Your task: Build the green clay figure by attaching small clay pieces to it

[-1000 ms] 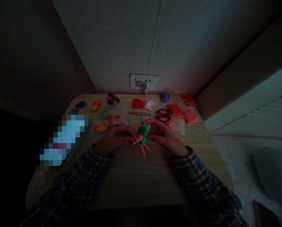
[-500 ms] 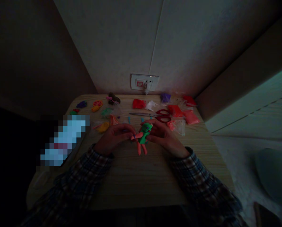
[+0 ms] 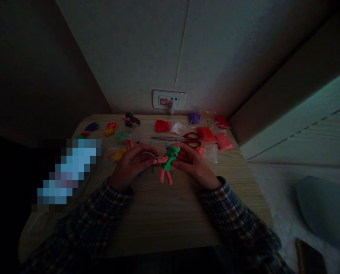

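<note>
A small clay figure [image 3: 167, 164] with a green head and body and pink limbs is held up over the wooden table [image 3: 170, 220]. My right hand [image 3: 197, 166] grips it from the side, thumb at the body and fingers behind the head. From the other side, my left hand [image 3: 130, 166] pinches the end of its outstretched pink arm, where a thin blue band circles the wrist. Dark facial spots show on the green head. Blue bits of clay lie on the table behind the hands, partly hidden.
Red-handled scissors [image 3: 191, 139] lie behind the hands. Bagged clay stands around them: red [image 3: 162, 125], white [image 3: 177, 127], purple [image 3: 194, 118], orange [image 3: 206, 134] and pink [image 3: 224, 141]. Left are a yellow lump [image 3: 118, 155], small clay pieces [image 3: 111, 128] and a lit, pixelated screen [image 3: 70, 171].
The view has shifted slightly, so the table things sit further left. The figure has turned a little in my hands and its legs slant differently. Both hands keep their hold.
</note>
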Demonstrator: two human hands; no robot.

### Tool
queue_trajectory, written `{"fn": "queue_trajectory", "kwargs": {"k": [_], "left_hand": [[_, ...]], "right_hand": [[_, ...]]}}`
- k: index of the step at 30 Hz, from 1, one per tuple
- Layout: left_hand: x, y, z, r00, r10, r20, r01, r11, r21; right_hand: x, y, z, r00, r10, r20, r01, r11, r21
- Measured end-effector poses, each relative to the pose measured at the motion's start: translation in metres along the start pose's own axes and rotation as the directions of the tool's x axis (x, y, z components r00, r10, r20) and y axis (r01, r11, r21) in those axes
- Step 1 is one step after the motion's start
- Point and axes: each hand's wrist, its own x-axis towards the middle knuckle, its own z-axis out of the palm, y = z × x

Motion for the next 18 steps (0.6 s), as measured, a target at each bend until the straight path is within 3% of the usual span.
{"fn": "queue_trajectory", "kwargs": {"k": [5,10,18], "left_hand": [[-0.0017,0.0025,0.0007,0.999,0.027,-0.038,-0.023,0.994,0.104],[-0.0036,0.0045,0.0003,0.985,0.142,-0.097,-0.113,0.958,0.263],[-0.0014,0.0060,0.0024,0.978,0.206,0.030,-0.198,0.876,0.439]], "right_hand": [[0.0007,0.0013,-0.0008,1.000,-0.009,-0.022,0.009,1.000,0.018],[0.0007,0.0017,-0.0010,0.999,-0.005,-0.037,0.004,1.000,-0.021],[0.0018,0.0019,0.0005,0.999,-0.025,-0.029,0.024,0.999,-0.033]]}}
